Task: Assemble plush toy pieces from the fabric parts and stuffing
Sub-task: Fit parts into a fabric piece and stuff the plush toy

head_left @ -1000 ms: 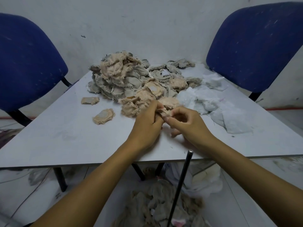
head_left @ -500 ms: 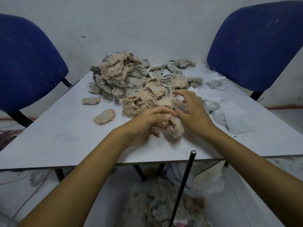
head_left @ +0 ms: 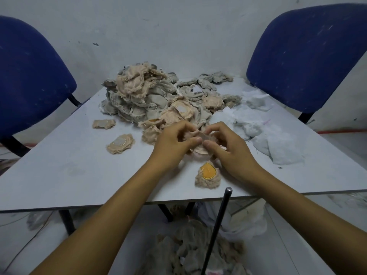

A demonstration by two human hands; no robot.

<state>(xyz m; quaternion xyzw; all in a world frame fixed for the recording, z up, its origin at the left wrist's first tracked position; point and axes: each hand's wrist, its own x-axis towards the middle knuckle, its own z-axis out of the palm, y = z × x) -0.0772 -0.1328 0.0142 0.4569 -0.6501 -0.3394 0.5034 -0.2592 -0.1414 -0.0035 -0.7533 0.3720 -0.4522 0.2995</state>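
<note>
A beige fabric piece (head_left: 202,140) sits between both hands above the table (head_left: 59,175), at its near middle; the left hand (head_left: 174,143) and right hand (head_left: 228,149) each pinch it with thumb and curled fingers. Just nearer lies a plush piece (head_left: 208,175) with a yellow patch. Behind is the fabric pile (head_left: 156,100), white stuffing (head_left: 264,132) to its right, two loose pieces (head_left: 120,143) at left. A dark rod (head_left: 218,225) rises at the near edge. Blue chairs (head_left: 303,56) flank the table. No writing is legible
</note>
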